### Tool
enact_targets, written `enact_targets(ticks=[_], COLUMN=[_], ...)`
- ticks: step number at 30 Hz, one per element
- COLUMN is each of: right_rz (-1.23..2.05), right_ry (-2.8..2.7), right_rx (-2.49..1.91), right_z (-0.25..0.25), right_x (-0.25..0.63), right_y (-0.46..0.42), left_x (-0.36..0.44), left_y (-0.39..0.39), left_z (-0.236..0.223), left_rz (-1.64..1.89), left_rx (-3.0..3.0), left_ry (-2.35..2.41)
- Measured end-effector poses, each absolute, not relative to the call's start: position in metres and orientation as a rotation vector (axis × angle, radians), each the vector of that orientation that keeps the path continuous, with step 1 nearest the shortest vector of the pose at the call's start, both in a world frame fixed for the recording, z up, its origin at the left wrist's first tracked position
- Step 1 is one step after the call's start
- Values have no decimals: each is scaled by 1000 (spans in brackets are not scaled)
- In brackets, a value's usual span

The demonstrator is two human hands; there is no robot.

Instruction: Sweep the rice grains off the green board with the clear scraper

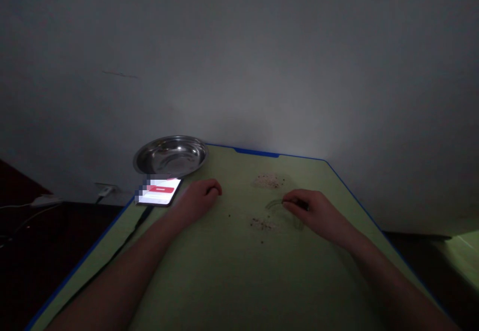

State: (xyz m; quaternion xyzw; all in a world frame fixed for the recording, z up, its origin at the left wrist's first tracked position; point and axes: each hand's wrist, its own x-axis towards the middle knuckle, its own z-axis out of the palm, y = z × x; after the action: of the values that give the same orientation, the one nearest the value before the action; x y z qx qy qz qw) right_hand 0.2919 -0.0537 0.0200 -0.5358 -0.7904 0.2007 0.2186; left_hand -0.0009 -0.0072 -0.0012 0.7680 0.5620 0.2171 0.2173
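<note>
My left hand [202,196] rests on the table with its fingers curled closed, just right of the phone. Over the right half of the table, my right hand [309,208] pinches thumb and fingertips together; anything between them is too small to make out. Close to those fingertips lie two patches of small grains: a pale far patch [269,180] dotted with dark bits, and a nearer patch [264,224] with more dark bits at its left side. A faint curved line [274,203] shows on the tabletop beside the right fingertips. Single dark specks lie near the closer patch.
A shiny steel bowl [172,156] stands at the table's back left. In front of it lies a lit phone [160,192], its dark cable [127,241] running down the left side. The pale green table [209,281] has blue edging and meets a grey wall [247,61].
</note>
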Motion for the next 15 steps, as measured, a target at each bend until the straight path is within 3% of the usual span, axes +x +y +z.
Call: enact_targets(ticks=[8,15], right_rz=[931,759], right_ry=[-2353,-2440], right_rx=[-1366,-1370], right_z=[16,13], right_x=[283,284], right_y=[-77,-74], left_x=[-2,0], left_y=[-6,-7], left_z=[-3,1], left_rz=[587,572], left_rx=[2084,2117], left_ry=[1572,1573])
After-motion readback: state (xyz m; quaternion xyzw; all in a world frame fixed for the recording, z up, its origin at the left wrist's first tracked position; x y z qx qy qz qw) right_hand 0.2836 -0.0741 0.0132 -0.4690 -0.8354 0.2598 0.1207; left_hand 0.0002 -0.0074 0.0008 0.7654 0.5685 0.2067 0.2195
